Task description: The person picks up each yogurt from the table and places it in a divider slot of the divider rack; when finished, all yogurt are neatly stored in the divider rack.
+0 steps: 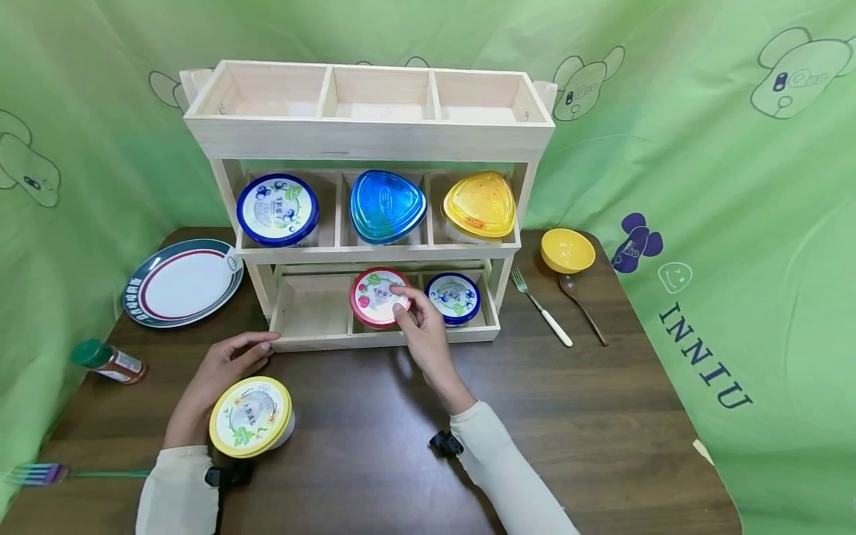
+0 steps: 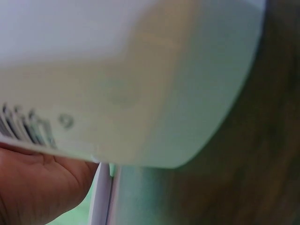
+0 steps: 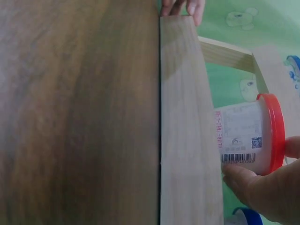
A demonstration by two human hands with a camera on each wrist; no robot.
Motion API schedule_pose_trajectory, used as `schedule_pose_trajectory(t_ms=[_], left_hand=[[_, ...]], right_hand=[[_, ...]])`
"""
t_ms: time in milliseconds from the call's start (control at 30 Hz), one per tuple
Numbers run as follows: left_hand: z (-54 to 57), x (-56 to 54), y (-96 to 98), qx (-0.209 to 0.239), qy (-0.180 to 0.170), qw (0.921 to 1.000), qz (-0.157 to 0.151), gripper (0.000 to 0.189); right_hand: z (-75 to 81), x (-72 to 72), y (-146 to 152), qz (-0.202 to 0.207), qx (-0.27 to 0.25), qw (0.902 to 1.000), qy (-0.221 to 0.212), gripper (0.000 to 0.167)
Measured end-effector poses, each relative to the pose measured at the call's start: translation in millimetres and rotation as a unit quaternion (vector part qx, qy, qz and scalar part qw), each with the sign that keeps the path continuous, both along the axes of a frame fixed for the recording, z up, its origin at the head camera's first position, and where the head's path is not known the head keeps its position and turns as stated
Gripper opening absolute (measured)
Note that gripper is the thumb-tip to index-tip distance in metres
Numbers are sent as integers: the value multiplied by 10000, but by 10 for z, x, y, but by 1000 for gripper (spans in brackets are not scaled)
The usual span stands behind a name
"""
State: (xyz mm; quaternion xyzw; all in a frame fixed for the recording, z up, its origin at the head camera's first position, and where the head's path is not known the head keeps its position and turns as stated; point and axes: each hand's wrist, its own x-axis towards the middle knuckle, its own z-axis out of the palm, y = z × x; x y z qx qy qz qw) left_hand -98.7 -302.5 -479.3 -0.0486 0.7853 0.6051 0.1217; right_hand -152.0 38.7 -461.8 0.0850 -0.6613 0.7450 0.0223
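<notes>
My right hand (image 1: 428, 334) holds a red-lidded tub (image 1: 374, 297) at the bottom middle compartment, a finger on its lid and the thumb against its side. In the right wrist view this tub (image 3: 243, 136) shows a barcode label above the front board (image 3: 187, 122). My left hand (image 1: 224, 369) rests its fingertips on the lower left front corner of the wooden shelf (image 1: 368, 140). Beside the left wrist stands a yellow-lidded tub (image 1: 250, 416); its white side (image 2: 108, 89) fills much of the left wrist view. A small blue-lidded tub (image 1: 453, 297) sits in the bottom right compartment.
The middle tier holds a blue-lidded tub (image 1: 277, 209), a blue triangular-lidded container (image 1: 388, 206) and a yellow-lidded one (image 1: 480, 204). Left are a plate (image 1: 187, 282), spice jar (image 1: 110, 362) and colored fork (image 1: 80, 473). Right are a yellow bowl (image 1: 567, 251), fork (image 1: 542, 308) and spoon (image 1: 583, 310).
</notes>
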Motion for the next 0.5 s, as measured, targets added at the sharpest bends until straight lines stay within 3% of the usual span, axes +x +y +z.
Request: schedule_pose_trajectory(t_ms=[267, 500], left_hand=[[11, -10, 8, -193, -50, 9998, -32, 45], [12, -5, 11, -321, -16, 9995, -39, 46]], right_hand=[[-71, -19, -20, -106, 499, 9987, -30, 32], [-44, 64, 31, 3, 732, 9973, -31, 39]])
